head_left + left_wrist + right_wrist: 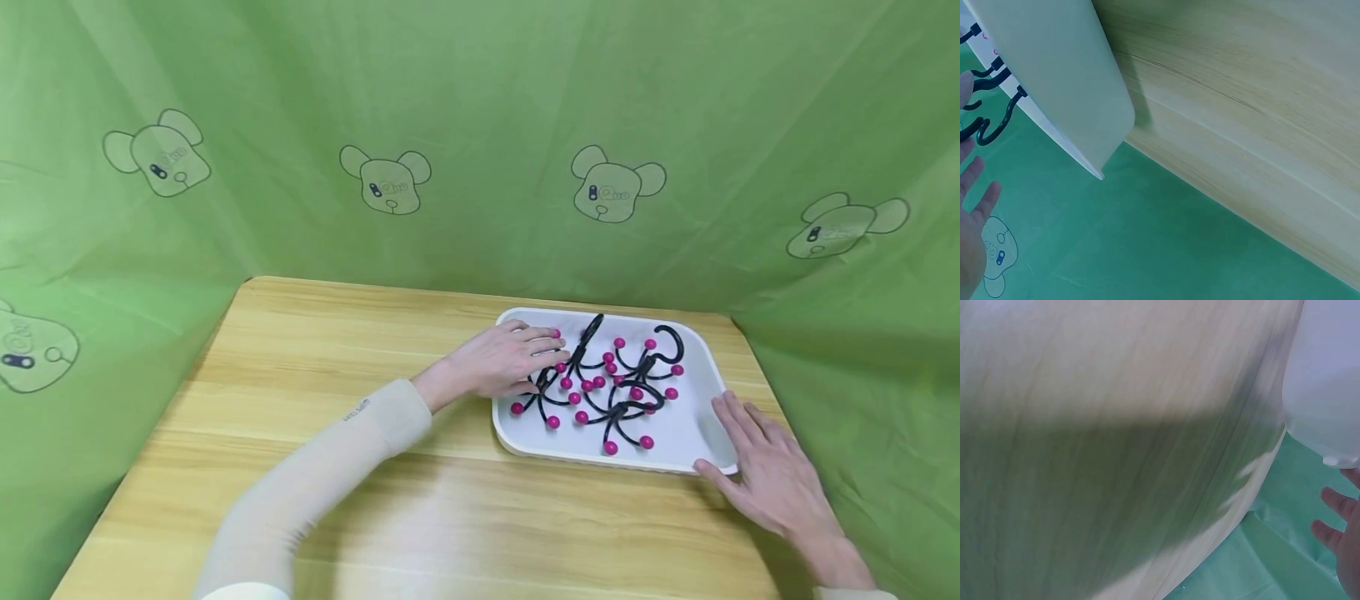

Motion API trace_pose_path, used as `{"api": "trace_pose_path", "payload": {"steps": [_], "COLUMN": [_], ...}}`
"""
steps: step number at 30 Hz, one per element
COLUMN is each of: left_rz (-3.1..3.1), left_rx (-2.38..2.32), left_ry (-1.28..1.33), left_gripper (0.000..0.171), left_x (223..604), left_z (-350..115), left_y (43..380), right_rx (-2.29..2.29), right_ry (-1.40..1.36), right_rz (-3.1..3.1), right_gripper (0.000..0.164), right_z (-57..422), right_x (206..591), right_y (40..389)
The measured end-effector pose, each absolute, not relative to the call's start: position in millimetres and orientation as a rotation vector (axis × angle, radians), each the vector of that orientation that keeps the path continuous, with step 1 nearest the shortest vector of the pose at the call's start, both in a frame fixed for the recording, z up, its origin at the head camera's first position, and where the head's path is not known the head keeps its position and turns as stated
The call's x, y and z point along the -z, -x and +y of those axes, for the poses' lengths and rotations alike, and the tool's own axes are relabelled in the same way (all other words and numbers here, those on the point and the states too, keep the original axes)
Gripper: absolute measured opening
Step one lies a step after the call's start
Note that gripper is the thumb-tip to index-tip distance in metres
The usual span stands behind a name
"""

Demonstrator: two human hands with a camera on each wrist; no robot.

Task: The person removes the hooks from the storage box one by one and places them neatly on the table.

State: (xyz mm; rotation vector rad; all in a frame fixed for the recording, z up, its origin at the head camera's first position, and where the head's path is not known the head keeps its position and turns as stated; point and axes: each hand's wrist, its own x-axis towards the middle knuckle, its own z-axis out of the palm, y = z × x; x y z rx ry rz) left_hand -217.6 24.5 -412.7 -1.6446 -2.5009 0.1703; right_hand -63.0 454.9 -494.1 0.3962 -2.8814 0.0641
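Observation:
A white tray holds several head massagers, black with hooked or looped handles and thin legs tipped with pink balls. My left hand reaches over the tray's left rim, fingers extended above the leftmost head massager, partly hiding it. In the left wrist view, black handles show near the spread fingers of that hand; no grip on them is visible. At the tray's right end, my right hand has its fingers spread along the rim. The right wrist view shows its fingertips beside the tray's outer wall.
The tray stands on a wood-grain table, near its back right corner. Green cloth with printed bear heads hangs behind the table and at both sides. The tray's outer wall rises above the tabletop in the left wrist view.

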Motion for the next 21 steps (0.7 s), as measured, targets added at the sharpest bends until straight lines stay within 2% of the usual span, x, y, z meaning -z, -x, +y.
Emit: {"api": "trace_pose_path", "payload": {"steps": [21], "left_rz": [-2.432], "left_rx": [-0.112], "left_ry": [1.602], "left_gripper": [0.061], "left_x": [419.3], "left_z": [28.3], "left_y": [226.3], "right_rx": [-0.046], "right_ry": [-0.405], "right_rz": [-2.871], "right_gripper": [0.097], "right_z": [454.6], "right_x": [493.2], "right_y": [63.0]}}
